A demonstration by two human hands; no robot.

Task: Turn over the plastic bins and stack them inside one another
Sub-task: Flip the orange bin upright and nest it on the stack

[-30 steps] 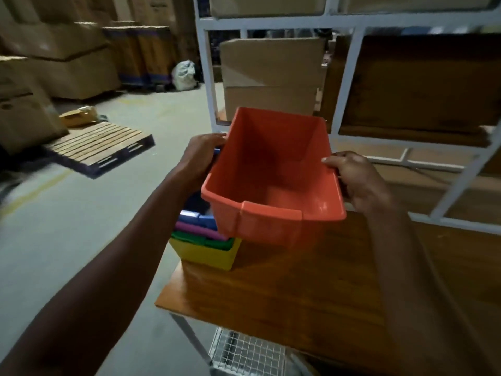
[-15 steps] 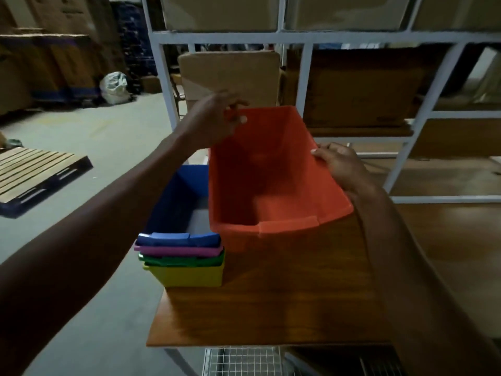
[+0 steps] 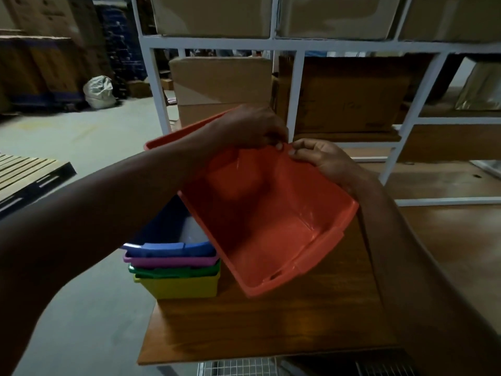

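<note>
— Head view: orange bin [image 3: 271,226] up off the desk [image 3: 271,329], tipped steeply, open side facing back toward the camera, inside bare.
— Grip?
— Left hand [image 3: 252,128] clamped over the far rim, fingers curled down on it. Right hand [image 3: 322,158] pinching the same rim right beside, fingertips of both nearly touching. Left forearm crossing over the near left corner of the bin.
— And the pile?
— Nested stack [image 3: 173,267] at the desk's left front corner: yellow bin [image 3: 179,287] at the bottom, then green [image 3: 173,271], pink [image 3: 168,259], blue [image 3: 165,249] on top, all mouth up. Orange bin's lower left edge hanging over the blue one's right side; touching or not, cannot tell.
— Behind?
— White metal shelving [image 3: 294,99] loaded with cardboard boxes [image 3: 219,85], wooden pallet [image 3: 24,172] on the concrete floor to the left, pale sack [image 3: 99,91] further back.
</note>
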